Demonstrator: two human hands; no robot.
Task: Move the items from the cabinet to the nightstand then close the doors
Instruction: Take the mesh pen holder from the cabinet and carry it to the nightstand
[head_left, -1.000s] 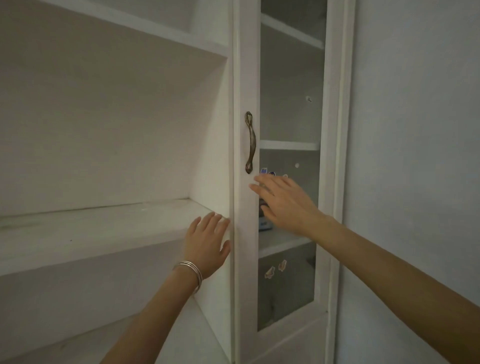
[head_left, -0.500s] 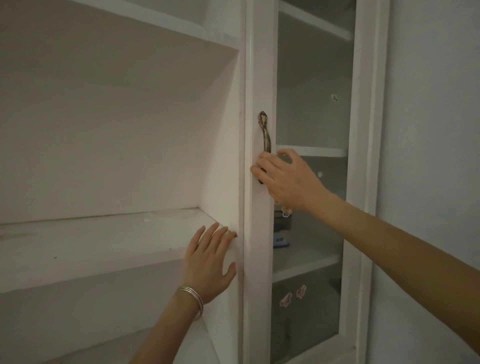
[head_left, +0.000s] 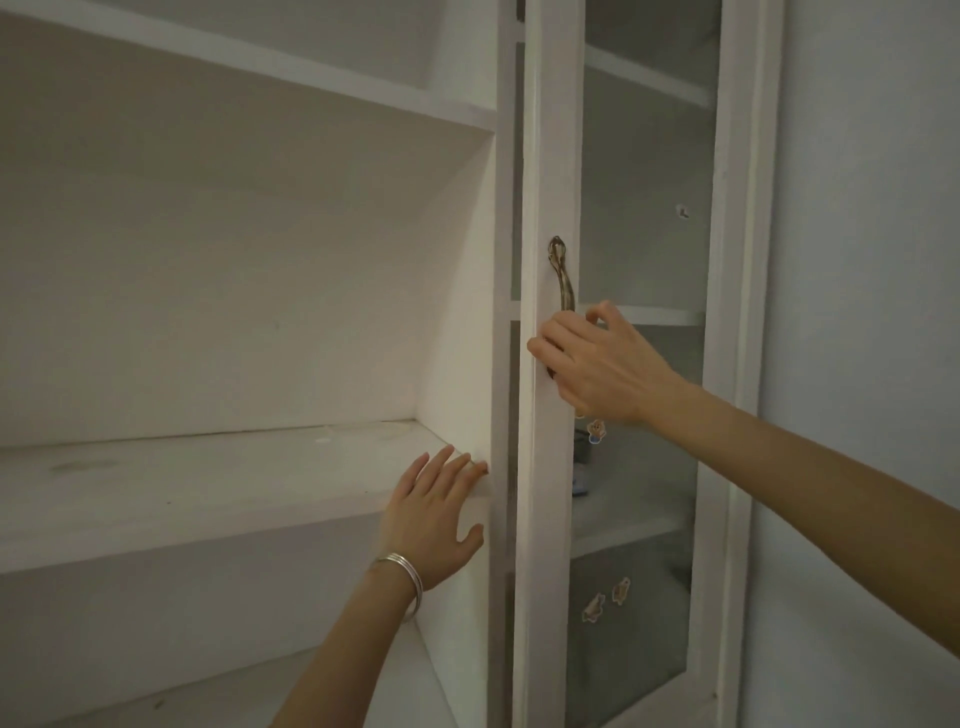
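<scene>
Right hand (head_left: 597, 364) curls round the lower part of the bronze handle (head_left: 562, 275) on the glass door (head_left: 550, 156), thumb raised beside it. Firm hold, by the look. Left hand (head_left: 436, 514) lies flat with fingers straight and spread, pressing the white divider (head_left: 457, 312) where the shelf (head_left: 208, 483) meets it. It holds nothing. Silver bangles (head_left: 402, 577) on that wrist.

Door sits at or very near closed. A thin dark gap runs along its left edge, so it may be just ajar; hard to say at this angle.

Behind the glass, on the middle shelf, sits a small dark-and-blue item (head_left: 582, 467), mostly hidden by the door frame and the right arm. Cannot make out what it is. Small stickers (head_left: 605, 597) on the pane. Pale wall (head_left: 857, 260) to the right.

Progress, as judged: early. The step in hand looks like pulling this door open, left hand bracing. What sits behind the glass is not yet lifted out, and the nightstand is out of view. Carrying over and closing the doors remain to do.
</scene>
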